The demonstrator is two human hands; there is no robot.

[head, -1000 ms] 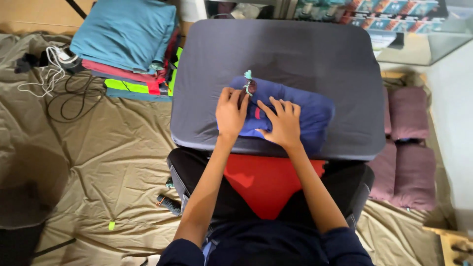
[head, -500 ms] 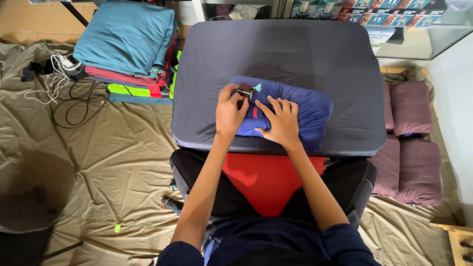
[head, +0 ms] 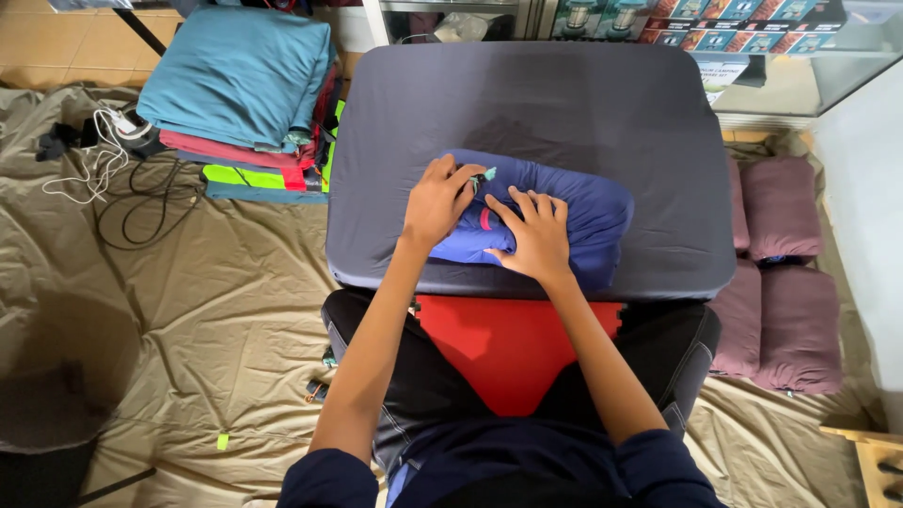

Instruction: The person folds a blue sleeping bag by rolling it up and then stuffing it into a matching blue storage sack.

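Nearest the camera, the person's lap carries a red cloth [head: 503,343] that runs up to the near edge of a dark grey pad [head: 527,103]. A rolled blue fabric bundle [head: 583,212] lies on the pad close to that near edge, slightly right of centre, with broad bare grey surface beyond it and to both sides.

The left hand [head: 437,202] rests on the bundle's left end, its fingers curled and pinching a small teal and dark cord toggle [head: 483,178] at the top of the roll. The right hand [head: 534,235] lies flat on the bundle's near middle, fingers spread apart and pressing down, closed on nothing.

Tan ground sheet [head: 188,320] spreads wide to the left of the knees. Maroon stuffed sacks [head: 795,282] lie packed against the pad's right edge, leaving little room there. Farther off at upper left, a stack of folded teal, red and yellow-green fabric [head: 249,103] touches the pad's left far corner, with white and black cables [head: 113,174] beside it. Printed boxes [head: 743,23] stand beyond the far edge.
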